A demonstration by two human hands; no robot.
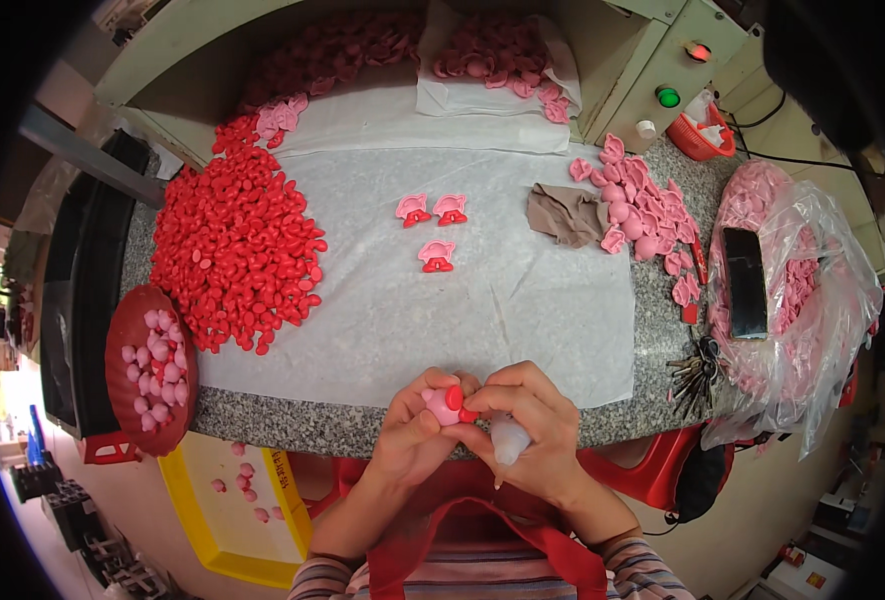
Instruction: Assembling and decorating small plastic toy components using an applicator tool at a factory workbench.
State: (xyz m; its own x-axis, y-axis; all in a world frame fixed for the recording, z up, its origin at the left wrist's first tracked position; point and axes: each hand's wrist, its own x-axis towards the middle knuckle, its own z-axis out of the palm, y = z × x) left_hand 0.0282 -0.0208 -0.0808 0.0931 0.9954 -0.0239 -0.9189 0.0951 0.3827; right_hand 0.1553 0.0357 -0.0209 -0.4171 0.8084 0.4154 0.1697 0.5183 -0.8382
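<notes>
At the near edge of the table, my left hand (pixel 402 440) is closed round a small round pink figure (pixel 440 406) with a red oval piece on it. My right hand (pixel 547 430) pinches at the figure's right side, where another small red piece (pixel 465 415) shows at the fingertips. That same hand also keeps a small translucent squeeze bottle (pixel 509 438) in its palm, nozzle pointing down. Whether the red piece touches the figure is hard to make out. Farther off on the white sheet lie three pink half-shells with red feet, one of them nearest me (pixel 436 256).
A large heap of red oval pieces (pixel 232 250) covers the left. Pink shells (pixel 642 205) and a brown cloth (pixel 567 215) lie at right, beside a plastic bag (pixel 802 300) with a black phone (pixel 744 283) on it. A red bowl (pixel 122 340) of pink figures stands left, above a yellow tray (pixel 192 510).
</notes>
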